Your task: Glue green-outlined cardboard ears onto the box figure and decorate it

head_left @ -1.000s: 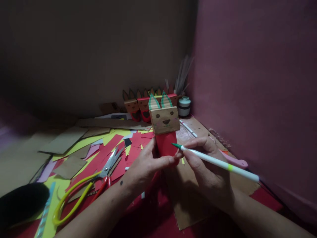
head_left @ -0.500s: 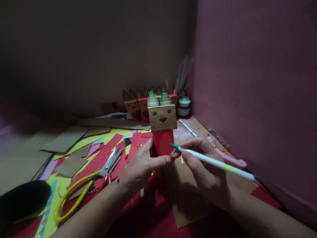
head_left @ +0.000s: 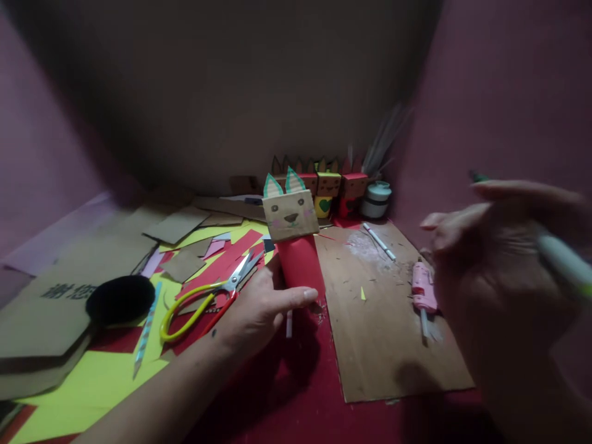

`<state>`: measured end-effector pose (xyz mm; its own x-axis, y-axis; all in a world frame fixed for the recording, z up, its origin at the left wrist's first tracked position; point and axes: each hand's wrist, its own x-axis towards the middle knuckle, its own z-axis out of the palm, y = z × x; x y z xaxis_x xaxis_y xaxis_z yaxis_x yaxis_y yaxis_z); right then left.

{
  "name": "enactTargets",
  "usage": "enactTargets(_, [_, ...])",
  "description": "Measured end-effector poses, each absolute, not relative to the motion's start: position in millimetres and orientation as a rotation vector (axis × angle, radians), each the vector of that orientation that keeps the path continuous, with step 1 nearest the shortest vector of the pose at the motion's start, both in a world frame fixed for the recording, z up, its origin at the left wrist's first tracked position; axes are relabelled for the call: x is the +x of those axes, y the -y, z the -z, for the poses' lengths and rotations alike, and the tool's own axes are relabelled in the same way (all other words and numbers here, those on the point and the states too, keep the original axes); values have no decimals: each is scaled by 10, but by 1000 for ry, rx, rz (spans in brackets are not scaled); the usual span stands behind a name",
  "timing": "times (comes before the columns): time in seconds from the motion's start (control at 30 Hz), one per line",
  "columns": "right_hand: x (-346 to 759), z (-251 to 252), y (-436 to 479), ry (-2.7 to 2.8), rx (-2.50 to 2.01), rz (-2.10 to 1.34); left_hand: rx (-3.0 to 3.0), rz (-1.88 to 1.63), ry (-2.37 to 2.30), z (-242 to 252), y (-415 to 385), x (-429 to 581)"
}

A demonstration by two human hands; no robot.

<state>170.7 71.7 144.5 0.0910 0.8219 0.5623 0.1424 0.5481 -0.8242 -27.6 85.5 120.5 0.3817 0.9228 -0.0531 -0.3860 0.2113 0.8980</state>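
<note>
My left hand (head_left: 268, 299) is wrapped round the red tube body of a paper animal figure (head_left: 291, 216). The figure has a tan cardboard box head with a drawn face and two green-edged pointed ears, and it tilts slightly left. Raised at the right, my right hand (head_left: 499, 265) is blurred and holds a white marker (head_left: 562, 262) with a dark green tip. Yellow-and-red-handled scissors (head_left: 210, 302) lie open left of my left hand. A pink glue gun (head_left: 423, 290) rests on a cardboard sheet (head_left: 370, 345) between the figure and my right hand.
Several similar box-headed figures (head_left: 328, 188) stand at the back, beside a pale green-lidded pot (head_left: 376, 200). A white pen (head_left: 379, 242) lies on the cardboard. Paper scraps, a striped pencil (head_left: 148, 330) and a round black object (head_left: 121, 300) are on the left. Walls rise at both sides.
My right hand, with the marker, has moved away from the figure, up and to the right. The figure now leans left in my left hand. The view has shifted, and the glue gun shows more fully.
</note>
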Motion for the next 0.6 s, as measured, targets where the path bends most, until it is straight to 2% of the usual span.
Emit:
enactTargets(0.23, [1547, -1150, -720, 1346, -899, -624, 988, -1079, -709, -1231, -856, -308])
enactTargets(0.47, [1347, -952, -595, 1234, -1017, -1104, 1060, -1133, -773, -1221, -814, -308])
enactTargets(0.6, [1233, -918, -569, 1123, -1043, -1216, 1125, -1181, -822, -1210, -751, -283])
